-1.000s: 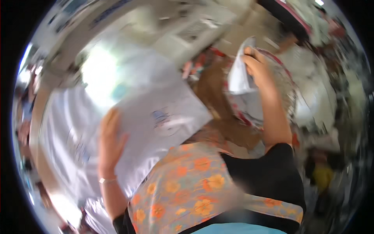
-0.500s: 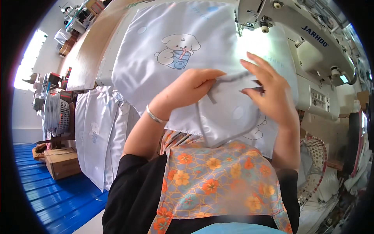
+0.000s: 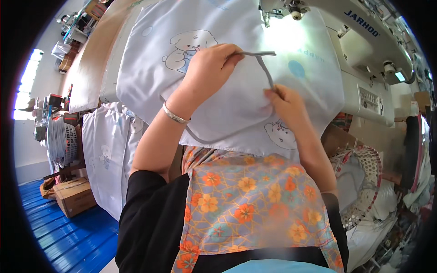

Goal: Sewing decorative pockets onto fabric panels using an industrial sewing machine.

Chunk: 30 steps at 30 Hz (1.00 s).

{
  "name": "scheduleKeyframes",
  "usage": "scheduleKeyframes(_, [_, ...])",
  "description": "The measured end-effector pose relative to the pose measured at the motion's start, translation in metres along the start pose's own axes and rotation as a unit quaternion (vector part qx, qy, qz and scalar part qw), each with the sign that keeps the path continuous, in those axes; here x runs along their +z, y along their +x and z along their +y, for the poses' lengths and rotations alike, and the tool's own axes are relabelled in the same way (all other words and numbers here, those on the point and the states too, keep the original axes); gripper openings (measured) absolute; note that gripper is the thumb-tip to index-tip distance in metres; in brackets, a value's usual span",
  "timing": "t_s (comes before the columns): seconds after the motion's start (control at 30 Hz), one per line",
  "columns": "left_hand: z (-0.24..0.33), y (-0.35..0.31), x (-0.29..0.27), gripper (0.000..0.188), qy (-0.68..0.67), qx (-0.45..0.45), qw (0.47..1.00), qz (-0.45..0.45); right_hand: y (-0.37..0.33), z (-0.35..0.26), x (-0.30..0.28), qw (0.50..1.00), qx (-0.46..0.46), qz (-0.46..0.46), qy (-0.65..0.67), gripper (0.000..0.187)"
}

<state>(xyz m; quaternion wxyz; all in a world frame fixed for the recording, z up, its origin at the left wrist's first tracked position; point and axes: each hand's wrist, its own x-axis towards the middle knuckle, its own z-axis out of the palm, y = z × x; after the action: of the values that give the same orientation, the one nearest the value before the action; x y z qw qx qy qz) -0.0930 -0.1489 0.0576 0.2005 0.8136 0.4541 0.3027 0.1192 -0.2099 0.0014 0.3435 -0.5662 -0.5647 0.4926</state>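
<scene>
A white fabric piece (image 3: pixel 232 102) with a narrow grey binding along its edge lies over a large white satiny cloth (image 3: pixel 145 73) printed with cartoon puppies. My left hand (image 3: pixel 211 68) is closed on its upper edge, and a short end of the grey binding sticks out to the right past the fingers. Lower on the right side, my right hand (image 3: pixel 289 107) pinches the bound edge between thumb and fingers. Both hands are on the near side of the needle and presser foot (image 3: pixel 272 17) of a white sewing machine (image 3: pixel 359 32), whose lamp lights the cloth.
More printed white cloth (image 3: pixel 105 159) hangs off the table at left. Beyond it are a cardboard box (image 3: pixel 75 198) on the blue floor (image 3: pixel 68 234) and a white plastic basket (image 3: pixel 69 141). A perforated basket with a red-trimmed rim (image 3: pixel 371 182) holds fabric by my right side.
My left hand has moved up and left with the fabric piece, which is now spread flatter. My right hand, spread and blurred before, has come down and closed on the bound edge.
</scene>
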Motion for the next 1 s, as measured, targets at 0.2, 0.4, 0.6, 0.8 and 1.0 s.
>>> scheduleKeyframes(0.2, [0.003, -0.004, 0.027, 0.014, -0.083, 0.016, 0.996, 0.041, -0.011, 0.014, 0.01, 0.997, 0.02, -0.067, 0.042, 0.016])
scheduleKeyframes(0.4, [0.027, -0.011, 0.034, 0.01, -0.141, -0.077, 0.987, 0.021, -0.004, -0.022, -0.005, 0.905, -0.359, 0.218, -0.065, 0.018])
scheduleKeyframes(0.6, [0.037, -0.015, 0.033, 0.008, -0.131, 0.048, 0.989, 0.039, -0.002, -0.026, -0.001, 0.905, -0.366, 0.215, -0.036, 0.016])
scheduleKeyframes(0.8, [0.042, -0.022, 0.037, 0.006, -0.162, 0.023, 0.985, 0.056, -0.008, -0.03, -0.004, 0.951, -0.264, 0.162, 0.012, 0.012])
scheduleKeyframes(1.0, [0.033, -0.018, 0.032, 0.005, -0.17, 0.047, 0.984, 0.024, -0.008, -0.027, -0.008, 0.972, -0.197, 0.124, 0.038, 0.007])
